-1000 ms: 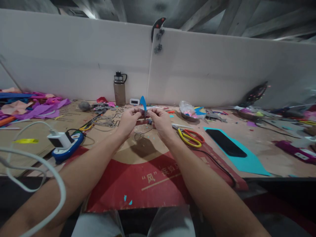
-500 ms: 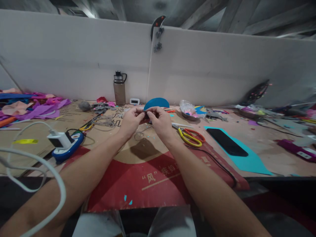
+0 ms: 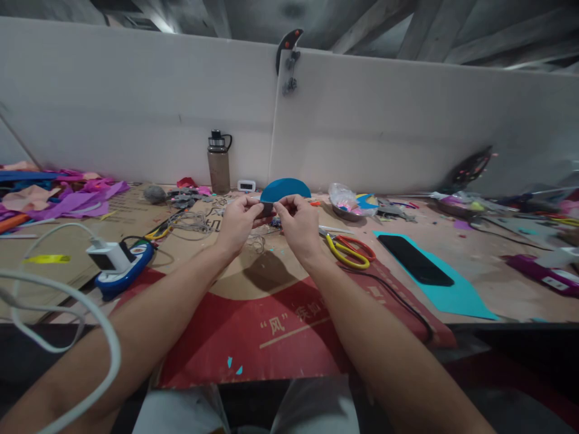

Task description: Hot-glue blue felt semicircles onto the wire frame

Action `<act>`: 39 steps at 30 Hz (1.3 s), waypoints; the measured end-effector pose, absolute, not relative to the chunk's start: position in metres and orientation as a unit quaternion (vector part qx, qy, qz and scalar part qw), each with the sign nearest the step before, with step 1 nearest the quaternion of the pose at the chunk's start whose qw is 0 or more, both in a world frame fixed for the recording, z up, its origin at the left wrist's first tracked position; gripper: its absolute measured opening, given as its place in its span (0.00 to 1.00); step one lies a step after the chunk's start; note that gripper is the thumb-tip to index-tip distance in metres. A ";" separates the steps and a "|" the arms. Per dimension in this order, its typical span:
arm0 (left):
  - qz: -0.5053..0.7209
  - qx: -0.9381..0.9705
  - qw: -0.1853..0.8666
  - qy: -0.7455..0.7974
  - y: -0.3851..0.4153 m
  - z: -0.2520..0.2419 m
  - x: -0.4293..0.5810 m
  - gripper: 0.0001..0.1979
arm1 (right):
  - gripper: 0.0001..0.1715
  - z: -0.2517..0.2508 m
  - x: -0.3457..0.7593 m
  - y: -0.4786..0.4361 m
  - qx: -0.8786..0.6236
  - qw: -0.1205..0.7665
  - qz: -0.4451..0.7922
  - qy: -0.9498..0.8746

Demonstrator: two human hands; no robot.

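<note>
Above the middle of the table, my left hand [image 3: 239, 222] and my right hand [image 3: 296, 226] are close together, thumbs and fingers pinched. Between them they grip a small dark grey piece [image 3: 268, 209], flat and thin like felt or paper. Just behind my fingertips shows a blue rounded piece [image 3: 284, 189]; whether it touches my hands I cannot tell. Under the hands lies a tangle of thin wire [image 3: 257, 244] on the red and tan cardboard [image 3: 289, 349]. Scissors with yellow and red handles [image 3: 350, 253] rest right of my right wrist.
A water bottle [image 3: 219, 164] stands by the white partition [image 3: 136, 102]. On the left are a blue power strip [image 3: 122, 280], a looping white cable [image 3: 111, 337] and coloured scraps [image 3: 63, 199]. A black phone [image 3: 416, 260] lies on turquoise sheet [image 3: 465, 301] at right.
My hands have drawn slightly apart, and more of the dark grey piece shows between the thumbs. A little more of the blue piece is visible behind them.
</note>
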State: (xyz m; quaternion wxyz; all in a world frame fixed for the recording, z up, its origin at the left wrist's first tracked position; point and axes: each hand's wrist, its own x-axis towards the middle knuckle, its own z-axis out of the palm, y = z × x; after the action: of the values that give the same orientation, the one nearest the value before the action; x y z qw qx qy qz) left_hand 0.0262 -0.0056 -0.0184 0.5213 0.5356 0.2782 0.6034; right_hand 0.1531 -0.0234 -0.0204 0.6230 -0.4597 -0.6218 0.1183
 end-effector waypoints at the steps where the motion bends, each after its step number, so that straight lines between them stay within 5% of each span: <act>1: 0.603 0.534 0.523 0.279 -0.006 -0.018 0.027 0.07 | 0.08 -0.020 0.153 -0.023 -0.461 0.626 0.118 -0.618; 23: 0.612 0.521 0.528 0.273 -0.008 -0.016 0.027 0.07 | 0.10 -0.020 0.153 -0.020 -0.459 0.638 0.165 -0.595; 39: 0.690 0.442 0.506 0.270 0.022 -0.013 -0.001 0.06 | 0.18 -0.032 0.160 -0.014 -0.553 0.412 0.176 -0.703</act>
State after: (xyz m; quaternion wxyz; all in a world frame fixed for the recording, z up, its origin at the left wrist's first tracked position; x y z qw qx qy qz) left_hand -0.0014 0.0221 -0.0132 0.5065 0.4415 0.2699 0.6897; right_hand 0.1603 -0.0137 -0.0321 0.4122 -0.5528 -0.7025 0.1761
